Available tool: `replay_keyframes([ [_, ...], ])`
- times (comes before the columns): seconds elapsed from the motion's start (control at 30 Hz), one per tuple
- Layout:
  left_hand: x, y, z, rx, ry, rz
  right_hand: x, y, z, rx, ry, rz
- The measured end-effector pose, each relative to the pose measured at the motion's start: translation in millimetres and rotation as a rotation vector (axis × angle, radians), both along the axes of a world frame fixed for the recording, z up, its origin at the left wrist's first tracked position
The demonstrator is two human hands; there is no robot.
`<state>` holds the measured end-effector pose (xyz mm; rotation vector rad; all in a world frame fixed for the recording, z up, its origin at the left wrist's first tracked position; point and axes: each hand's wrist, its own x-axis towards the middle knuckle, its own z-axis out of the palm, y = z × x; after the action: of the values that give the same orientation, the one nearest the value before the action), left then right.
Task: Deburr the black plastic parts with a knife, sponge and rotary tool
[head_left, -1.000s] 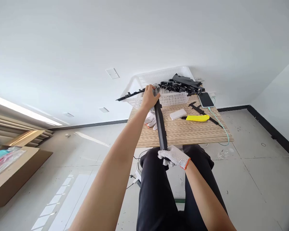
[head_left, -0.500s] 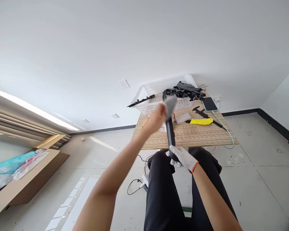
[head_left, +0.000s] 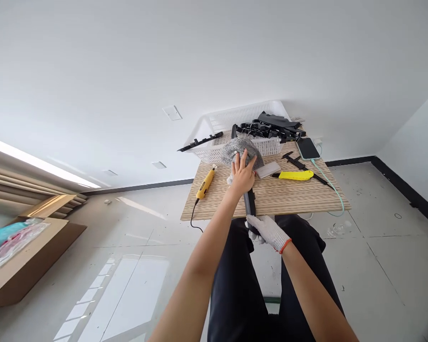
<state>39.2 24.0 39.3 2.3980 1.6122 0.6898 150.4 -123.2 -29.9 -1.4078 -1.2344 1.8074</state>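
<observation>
The bare left hand (head_left: 243, 174) lies flat, fingers spread, pressing a grey cloth (head_left: 239, 150) onto the far part of a black bar (head_left: 250, 205). The bar runs from under that hand back over the near edge of the counter (head_left: 306, 197) toward the person's lap. The right hand (head_left: 266, 230), in a white knit glove with an orange cuff, is closed around the bar's near end, just off the counter edge.

Left of the hands lies a yellow rotary tool (head_left: 205, 183) with a black cord hanging off the edge. To the right are a small white block (head_left: 268, 169), a yellow knife (head_left: 294, 175), a black caliper (head_left: 295, 163) and a phone (head_left: 307, 148) on a pale green cable. Behind the cloth stands a white basket (head_left: 214, 148) holding black plastic parts (head_left: 267, 127), one strip (head_left: 199, 141) sticking out to the left. A cardboard box (head_left: 24, 259) sits on the floor at far left.
</observation>
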Motion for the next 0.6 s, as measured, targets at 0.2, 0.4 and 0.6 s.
replay_keyframes([
  [0.2,12,-12,-18.8,-0.030,-0.704,0.234,4,-12,12.3,0.250,-0.156,-0.001],
  [0.4,12,-19,-22.1,-0.318,-1.284,0.103,19,-16,20.3,0.276,-0.265,0.080],
  [0.6,-38,-59,15.1,0.005,-1.443,0.107,14,-5,30.9,0.441,0.050,-0.114],
])
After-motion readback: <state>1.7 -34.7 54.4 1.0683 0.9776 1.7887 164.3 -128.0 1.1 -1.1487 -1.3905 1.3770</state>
